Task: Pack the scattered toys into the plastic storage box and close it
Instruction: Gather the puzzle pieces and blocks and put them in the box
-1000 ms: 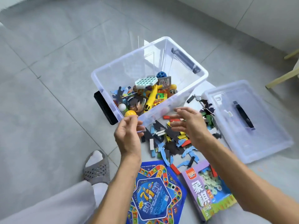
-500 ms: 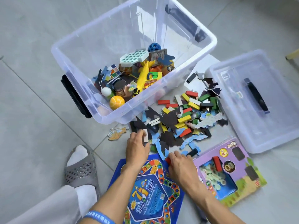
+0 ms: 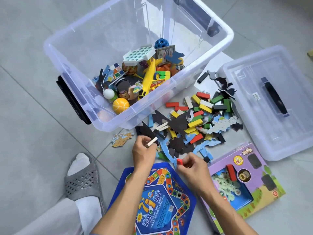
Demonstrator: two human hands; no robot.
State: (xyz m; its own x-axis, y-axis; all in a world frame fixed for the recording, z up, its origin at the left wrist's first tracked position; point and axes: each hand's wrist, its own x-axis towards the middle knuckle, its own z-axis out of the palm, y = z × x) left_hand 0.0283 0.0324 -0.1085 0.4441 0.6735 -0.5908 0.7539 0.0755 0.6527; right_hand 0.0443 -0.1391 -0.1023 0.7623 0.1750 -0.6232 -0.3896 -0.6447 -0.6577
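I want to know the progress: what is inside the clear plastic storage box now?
The clear plastic storage box holds a yellow toy plane, an orange ball, a white ball. Toys beneath stay hidden.

**Storage box open, toys part packed, lid off**

Clear plastic storage box [image 3: 81,53] stands upright on the floor, open, black latch on each end. Inside, heaped toward the near corner: yellow ball [image 3: 120,105], white ball [image 3: 108,93], yellow toy plane [image 3: 149,75], blue holed ball [image 3: 161,43], hex-cell tray [image 3: 138,54], cubes, puzzle pieces. Clear lid [image 3: 264,102] with black handle lies flat to the right, apart from the box. Between them, scattered pile of coloured blocks and dark puzzle pieces [image 3: 189,128]. Blue game board [image 3: 157,200] and purple game box [image 3: 245,182] lie nearest.
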